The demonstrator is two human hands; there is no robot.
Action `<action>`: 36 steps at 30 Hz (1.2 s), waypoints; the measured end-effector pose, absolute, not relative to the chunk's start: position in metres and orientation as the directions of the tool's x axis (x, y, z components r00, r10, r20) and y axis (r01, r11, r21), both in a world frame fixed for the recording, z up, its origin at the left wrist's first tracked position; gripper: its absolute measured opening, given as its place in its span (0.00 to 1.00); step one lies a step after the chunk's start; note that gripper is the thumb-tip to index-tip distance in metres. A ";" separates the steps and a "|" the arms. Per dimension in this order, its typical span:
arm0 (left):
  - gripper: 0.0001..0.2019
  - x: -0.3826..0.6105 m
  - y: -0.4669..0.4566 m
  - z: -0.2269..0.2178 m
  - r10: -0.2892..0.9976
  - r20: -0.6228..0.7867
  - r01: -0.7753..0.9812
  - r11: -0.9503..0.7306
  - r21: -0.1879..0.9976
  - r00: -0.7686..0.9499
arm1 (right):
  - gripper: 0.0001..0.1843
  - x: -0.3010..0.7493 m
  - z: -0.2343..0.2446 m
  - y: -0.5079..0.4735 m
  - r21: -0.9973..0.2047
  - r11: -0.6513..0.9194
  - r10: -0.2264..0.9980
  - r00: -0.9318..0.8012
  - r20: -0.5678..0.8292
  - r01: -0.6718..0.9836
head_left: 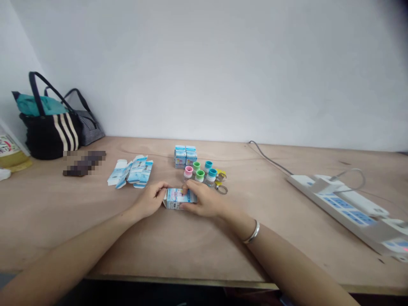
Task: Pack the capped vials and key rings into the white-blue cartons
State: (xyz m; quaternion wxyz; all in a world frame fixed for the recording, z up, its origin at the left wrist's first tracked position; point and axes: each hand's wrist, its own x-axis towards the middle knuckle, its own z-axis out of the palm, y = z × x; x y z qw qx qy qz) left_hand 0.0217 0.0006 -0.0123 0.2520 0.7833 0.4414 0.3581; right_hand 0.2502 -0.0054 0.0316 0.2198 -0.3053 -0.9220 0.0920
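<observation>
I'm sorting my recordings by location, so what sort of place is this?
Probably a makeshift indoor workspace: a wooden table against a plain pale wall, with small printed boxes and a multi-socket power strip on it.

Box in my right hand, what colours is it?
The box is mainly white and light blue, seen best in the head view.

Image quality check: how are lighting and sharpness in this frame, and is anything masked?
Head view: soft, fairly even light on the wall, picture's top right corner dark; power strip at right looks smeared; print on the held box too soft to read; dark item at left partly pixelated.
</observation>
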 end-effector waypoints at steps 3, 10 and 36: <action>0.16 0.019 -0.003 -0.008 0.850 0.410 0.559 -0.526 0.641 0.330 | 0.14 0.253 0.026 -0.005 -0.262 0.801 0.597 -0.687 0.415 0.538; 0.25 0.019 -0.015 0.010 0.659 0.493 0.575 -0.746 0.336 0.568 | 0.15 0.251 0.023 -0.010 -0.017 0.797 0.538 -0.698 0.472 0.603; 0.09 0.028 -0.005 0.000 0.613 0.544 0.567 -0.776 0.277 0.572 | 0.06 0.256 0.020 -0.004 -0.372 0.696 0.718 -0.594 0.363 0.614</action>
